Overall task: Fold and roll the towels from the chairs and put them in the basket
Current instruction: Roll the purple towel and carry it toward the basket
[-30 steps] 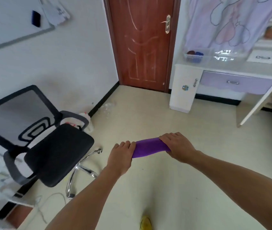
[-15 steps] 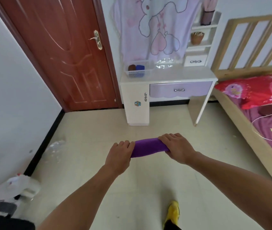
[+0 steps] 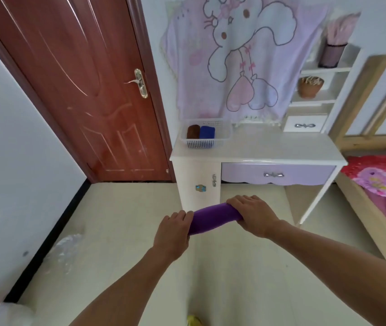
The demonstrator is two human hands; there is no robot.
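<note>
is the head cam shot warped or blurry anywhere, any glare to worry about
Head view: the wide lens tilts the door and the bed frame outward; streaks of glare run down the glossy door; the desk top is washed out by a bright reflection; the purple towel roll, left hand and right hand look fairly sharp; the lower left corner is smeared.

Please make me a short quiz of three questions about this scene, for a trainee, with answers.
1. True or false: the left hand and the right hand each hold one end of the rolled purple towel.
2. How many rolls lie in the basket? A one, B two, C three.
3. Fill in: the basket stands on the white ____.
Key: 1 true; 2 B, brown roll and blue roll; 3 desk.
</note>
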